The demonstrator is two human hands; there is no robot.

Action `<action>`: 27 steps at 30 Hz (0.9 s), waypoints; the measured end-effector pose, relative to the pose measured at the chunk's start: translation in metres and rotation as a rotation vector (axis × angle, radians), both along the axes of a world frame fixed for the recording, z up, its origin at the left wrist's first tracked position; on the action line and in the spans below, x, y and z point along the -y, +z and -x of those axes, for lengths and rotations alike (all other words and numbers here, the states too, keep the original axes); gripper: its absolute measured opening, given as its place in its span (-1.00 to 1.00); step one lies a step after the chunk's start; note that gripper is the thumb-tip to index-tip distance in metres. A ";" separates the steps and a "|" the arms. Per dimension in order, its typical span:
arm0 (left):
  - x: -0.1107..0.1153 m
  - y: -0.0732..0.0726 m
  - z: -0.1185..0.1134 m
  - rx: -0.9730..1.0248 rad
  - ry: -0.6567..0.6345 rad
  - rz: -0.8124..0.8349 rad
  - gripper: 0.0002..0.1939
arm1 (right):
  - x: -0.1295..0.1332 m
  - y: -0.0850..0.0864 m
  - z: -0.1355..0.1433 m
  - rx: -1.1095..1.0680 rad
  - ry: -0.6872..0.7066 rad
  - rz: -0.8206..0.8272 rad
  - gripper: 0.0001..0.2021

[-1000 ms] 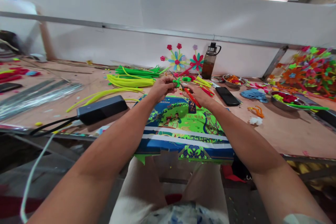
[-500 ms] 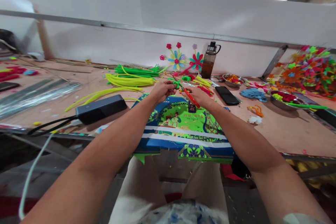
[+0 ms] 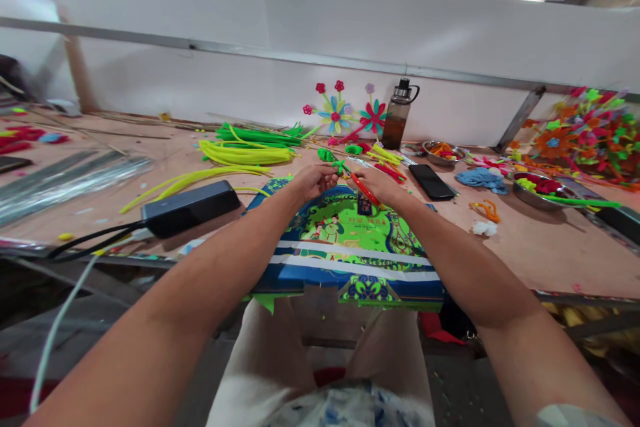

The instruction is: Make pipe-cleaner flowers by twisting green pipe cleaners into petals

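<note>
My left hand pinches a small green pipe-cleaner piece over the back of a blue and green printed box. Red-handled scissors are gripped in my right hand, their blades pointing left at the green piece. Whether the blades touch it I cannot make out. Just beyond my fingers lies a curled green pipe-cleaner bit. Yellow pipe cleaners and a bundle of green pipe cleaners rest to the left of my hands.
Pipe-cleaner flowers and a dark bottle stand at the back. To the right are a black phone, a blue cloth and a metal bowl. A black power bank with a cable sits left of the box.
My left hand has lowered slightly, and the green piece has shifted a little downward with it. The curled green bit behind now shows more clearly. The scissors stay in my right hand.
</note>
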State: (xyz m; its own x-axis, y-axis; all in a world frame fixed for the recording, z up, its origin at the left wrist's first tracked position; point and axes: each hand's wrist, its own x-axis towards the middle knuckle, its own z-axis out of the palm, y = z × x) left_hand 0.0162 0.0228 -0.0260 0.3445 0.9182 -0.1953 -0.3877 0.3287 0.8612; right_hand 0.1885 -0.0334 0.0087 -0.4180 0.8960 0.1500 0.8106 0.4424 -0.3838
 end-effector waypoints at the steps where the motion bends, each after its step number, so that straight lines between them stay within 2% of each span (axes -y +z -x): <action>1: 0.000 0.000 0.000 0.003 -0.005 0.005 -0.83 | -0.001 -0.001 0.000 0.016 0.010 0.001 -0.73; 9: 0.000 -0.006 -0.002 0.043 -0.020 0.031 -0.80 | -0.011 -0.007 -0.004 0.054 0.009 0.026 -0.70; 14: 0.001 -0.006 -0.005 -0.011 0.020 0.064 -0.82 | -0.012 -0.007 -0.005 0.019 0.002 0.068 -0.69; 21: 0.004 -0.004 -0.007 -0.057 0.035 0.075 -0.82 | -0.016 -0.012 -0.007 0.044 -0.005 0.033 -0.72; 27: 0.002 -0.006 -0.007 -0.085 0.032 0.119 -0.85 | -0.019 -0.015 -0.009 -0.022 0.074 0.008 -0.77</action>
State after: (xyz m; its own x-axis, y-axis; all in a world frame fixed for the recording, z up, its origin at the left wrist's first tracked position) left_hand 0.0233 0.0210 -0.0322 0.2932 0.8970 -0.3308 -0.3269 0.4192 0.8470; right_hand 0.1975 -0.0145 -0.0064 -0.4796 0.8641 0.1530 0.7672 0.4975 -0.4049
